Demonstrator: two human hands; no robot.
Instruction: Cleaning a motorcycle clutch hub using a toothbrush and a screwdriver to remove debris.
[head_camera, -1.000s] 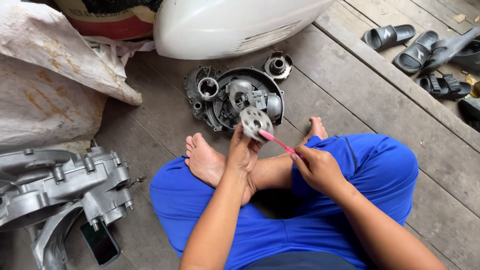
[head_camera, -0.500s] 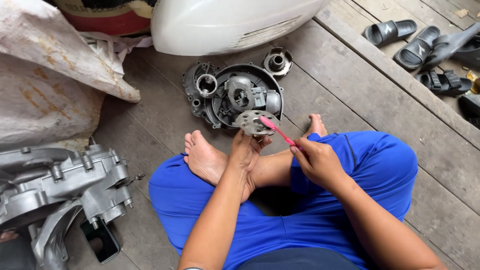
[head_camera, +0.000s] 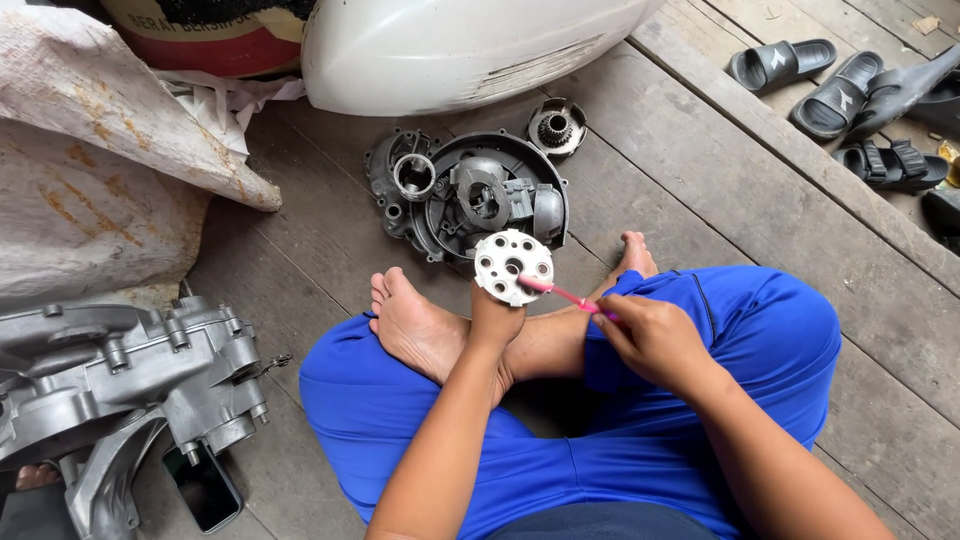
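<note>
Your left hand (head_camera: 497, 318) holds a round pale metal disc (head_camera: 513, 266) up in front of you, fingers closed on its lower edge from behind, so the holed face is turned up toward you. Your right hand (head_camera: 652, 338) is closed around the handle of a pink toothbrush (head_camera: 560, 294). The brush's long axis runs from that hand leftward and slightly up, and its head touches the disc near the centre hole. The disc lies to the left of your right fingers and just above the left ones; the left hand is the nearer, since it is the one gripping it.

Beyond the disc, on the plank floor (head_camera: 700, 190), lies a dark round engine cover (head_camera: 470, 195), open side up, with a ring-shaped part and other small metal pieces resting inside it. A small gear housing (head_camera: 557, 127) sits just beside its upper right rim. A large grey crankcase (head_camera: 120, 370) lies well apart at your left
</note>
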